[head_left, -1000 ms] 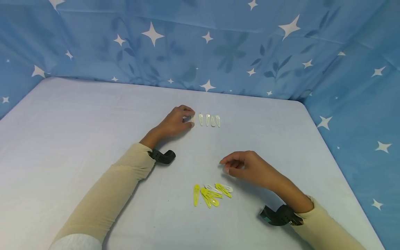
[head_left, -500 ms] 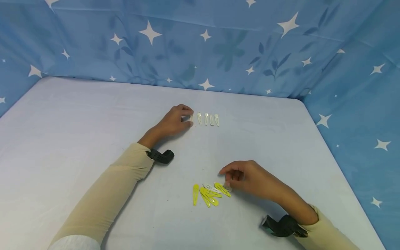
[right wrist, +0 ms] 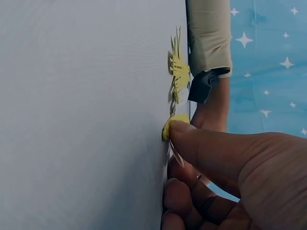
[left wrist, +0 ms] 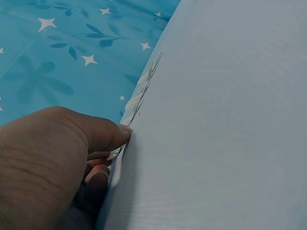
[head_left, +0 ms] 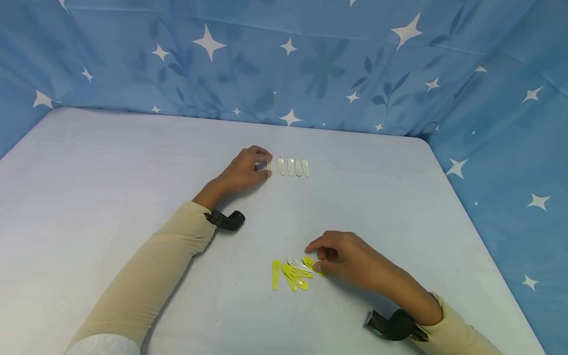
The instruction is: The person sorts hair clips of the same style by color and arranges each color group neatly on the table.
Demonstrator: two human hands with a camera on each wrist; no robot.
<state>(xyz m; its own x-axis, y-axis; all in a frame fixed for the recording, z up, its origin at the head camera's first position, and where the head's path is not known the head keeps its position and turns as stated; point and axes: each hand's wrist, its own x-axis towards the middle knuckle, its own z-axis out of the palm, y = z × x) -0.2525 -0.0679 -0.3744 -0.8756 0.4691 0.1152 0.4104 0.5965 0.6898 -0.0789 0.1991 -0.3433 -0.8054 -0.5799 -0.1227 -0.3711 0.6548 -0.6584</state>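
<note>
White clip (head_left: 268,165) at left end of far row (head_left: 290,167) mostly hidden; left hand (head_left: 244,171) pinches its ends. Right hand (head_left: 350,259) half-curled, thumb on yellow clip (head_left: 308,262) in near pile (head_left: 295,277), partly covering it; can't tell if gripped.

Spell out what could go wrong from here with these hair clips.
The right hand touches a yellow clip with a pale clip close by, so both might get dragged.
The fanned yellow clips overlap and could scatter if brushed.
The left hand pinches a white clip beside a neighbouring clip; a slip could knock that askew.
</note>
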